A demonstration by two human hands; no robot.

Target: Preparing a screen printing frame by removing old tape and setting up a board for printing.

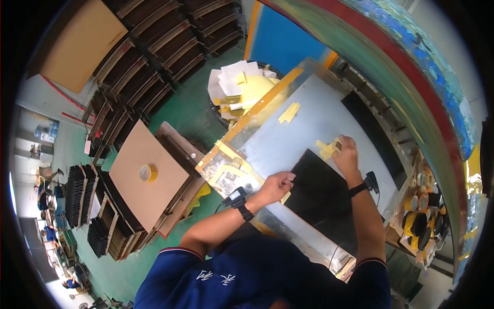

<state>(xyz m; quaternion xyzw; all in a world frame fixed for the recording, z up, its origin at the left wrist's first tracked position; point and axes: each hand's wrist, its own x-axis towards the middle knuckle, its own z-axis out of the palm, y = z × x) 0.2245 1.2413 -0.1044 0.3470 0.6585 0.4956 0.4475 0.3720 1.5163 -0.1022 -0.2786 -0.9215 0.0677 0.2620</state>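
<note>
A flat black panel [321, 198] lies on the pale worktable [272, 135] in front of me. My left hand [277, 187] is closed at the panel's left edge, fingertips pressed together; whatever they may pinch is too small to make out. Just below it a bit of yellow tape [286, 198] shows at the panel's edge. Beyond the panel's far edge, my right hand [346, 154] has bent fingers closed at one end of some short yellow tape strips [325, 150]. Both wrists carry strapped-on black devices.
More tape strips [289, 112] lie farther up the table. A long black strip [375, 139] runs along its right side. Behind stands a bin of paper scraps [247, 85]. To the left, a tape roll [148, 172] rests on a brown board [149, 201]. Tape rolls [417, 226] crowd a right-hand shelf.
</note>
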